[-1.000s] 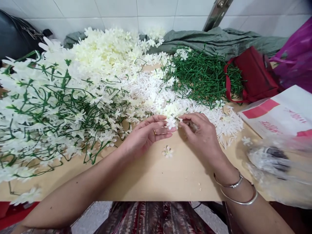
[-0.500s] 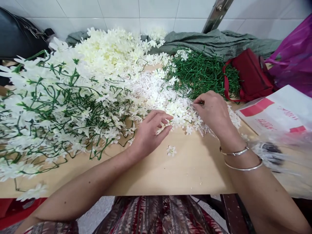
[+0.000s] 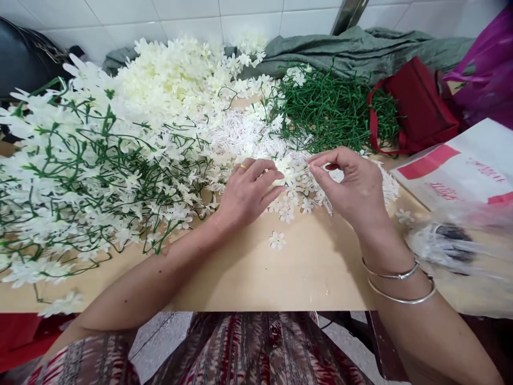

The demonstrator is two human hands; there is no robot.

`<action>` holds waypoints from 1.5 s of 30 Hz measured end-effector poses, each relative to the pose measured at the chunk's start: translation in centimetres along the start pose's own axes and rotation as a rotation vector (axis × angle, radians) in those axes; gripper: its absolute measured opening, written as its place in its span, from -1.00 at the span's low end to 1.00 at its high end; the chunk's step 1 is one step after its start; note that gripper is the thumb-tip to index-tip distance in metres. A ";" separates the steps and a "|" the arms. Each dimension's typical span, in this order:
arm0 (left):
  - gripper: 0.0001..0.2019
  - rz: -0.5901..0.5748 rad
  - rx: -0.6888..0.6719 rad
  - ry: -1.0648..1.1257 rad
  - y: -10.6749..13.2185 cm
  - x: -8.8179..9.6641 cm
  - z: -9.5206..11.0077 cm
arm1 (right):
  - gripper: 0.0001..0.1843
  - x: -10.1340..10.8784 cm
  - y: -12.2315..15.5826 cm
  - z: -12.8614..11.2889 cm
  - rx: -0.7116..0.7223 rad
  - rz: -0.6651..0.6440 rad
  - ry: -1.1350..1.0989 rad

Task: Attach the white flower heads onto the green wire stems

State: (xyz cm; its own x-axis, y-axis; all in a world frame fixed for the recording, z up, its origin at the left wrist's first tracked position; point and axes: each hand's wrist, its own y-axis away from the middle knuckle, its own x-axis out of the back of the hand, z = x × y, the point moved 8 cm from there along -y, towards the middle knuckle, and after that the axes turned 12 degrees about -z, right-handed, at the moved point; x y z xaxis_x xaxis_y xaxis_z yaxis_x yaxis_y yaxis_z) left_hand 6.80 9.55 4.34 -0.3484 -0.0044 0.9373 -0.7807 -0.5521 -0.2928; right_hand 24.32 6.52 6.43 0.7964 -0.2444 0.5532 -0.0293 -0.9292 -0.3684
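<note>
White wall tiles [image 3: 192,16] rise behind a pale wooden table [image 3: 240,283], and a rumpled grey-green cloth [image 3: 312,51] lies along its back edge, perhaps pushed there to leave the front free. From where I stand, the parts seem sorted to lie within easy reach: a heap of cream blossoms [image 3: 172,75] at the back, bare green stems [image 3: 324,112] to the right of it, and white strands [image 3: 236,133] spread between. Flowered sprays [image 3: 104,166] are piled on the left, probably to stay out of the way.

The person's left hand [image 3: 248,192] rests low over the loose white flowers [image 3: 296,195] at the middle, fingers curled and thumb apart from them; I cannot tell whether a petal touches the fingertips. The right hand [image 3: 355,187] is just beside it, thumb and forefinger pinching a thin pale strand [image 3: 306,168], a fingertip hold that suits something so slight. Its far end is lost among the petals.

One single blossom [image 3: 277,240] lies apart, nearer the person. A red bag [image 3: 425,107] and a printed paper bag [image 3: 460,166] sit off to the right, seemingly set aside.
</note>
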 end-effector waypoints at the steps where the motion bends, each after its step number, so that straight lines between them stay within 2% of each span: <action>1: -0.73 -0.014 -0.030 -0.008 0.1 -0.2 0.1 | -0.92 -0.1 0.1 0.3 0.005 0.019 -0.043; 4: -0.81 -0.071 -0.106 -0.076 0.3 -1.1 0.6 | -0.92 -0.7 0.2 1.4 -0.004 0.027 -0.180; 7: -0.80 -0.083 -0.102 -0.112 0.3 -1.4 0.6 | -0.93 -1.5 0.2 2.3 -0.026 -0.008 -0.309; 11: -0.78 -0.112 -0.083 -0.107 0.2 -1.2 0.6 | -0.86 -2.0 0.3 3.0 -0.063 -0.034 -0.453; 14: -0.79 -0.084 -0.056 -0.129 0.3 -0.5 0.6 | -0.82 -2.1 0.3 3.4 -0.109 -0.036 -0.537; 19: -0.79 -0.034 0.004 -0.116 0.5 0.3 0.2 | -0.78 -1.2 0.3 3.3 -0.096 0.035 -0.538; 24: -0.78 0.006 -0.083 -0.121 0.3 -0.3 1.6 | -0.77 -0.8 0.3 3.4 -0.078 0.073 -0.557; 28: -0.88 0.041 -0.111 -0.185 -0.4 -1.2 2.6 | -0.79 -1.1 0.2 3.9 -0.081 0.040 -0.579; 31: -0.87 0.054 -0.101 -0.220 -0.7 -1.8 2.4 | -0.80 -1.2 0.2 4.2 -0.082 0.030 -0.584; 35: -0.83 0.098 -0.064 -0.189 -0.6 -1.4 1.7 | -0.80 -1.5 0.3 4.4 -0.102 0.045 -0.613; 38: -0.83 0.078 -0.009 0.051 -0.6 -0.3 1.1 | -0.76 -1.4 0.4 4.4 -0.111 0.069 -0.612; 41: -0.84 0.130 0.144 0.553 -0.3 1.1 -0.4 | -0.76 -1.0 0.6 3.6 -0.084 0.105 -0.516; 43: -0.82 0.148 0.284 0.941 0.1 0.8 -1.4 | -0.78 -0.5 1.0 2.4 -0.063 0.139 -0.443; 45: -0.77 0.120 0.397 1.297 0.4 -0.5 -1.7 | -0.76 -0.1 1.5 0.9 -0.036 0.199 -0.429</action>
State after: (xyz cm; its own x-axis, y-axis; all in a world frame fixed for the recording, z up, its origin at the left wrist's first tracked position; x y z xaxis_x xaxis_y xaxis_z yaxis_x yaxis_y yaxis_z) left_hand 5.76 10.76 3.38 -0.8079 0.5893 -0.0039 -0.5872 -0.8055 -0.0793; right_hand 24.76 5.36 5.18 0.9506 -0.2892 0.1128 -0.2216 -0.8867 -0.4058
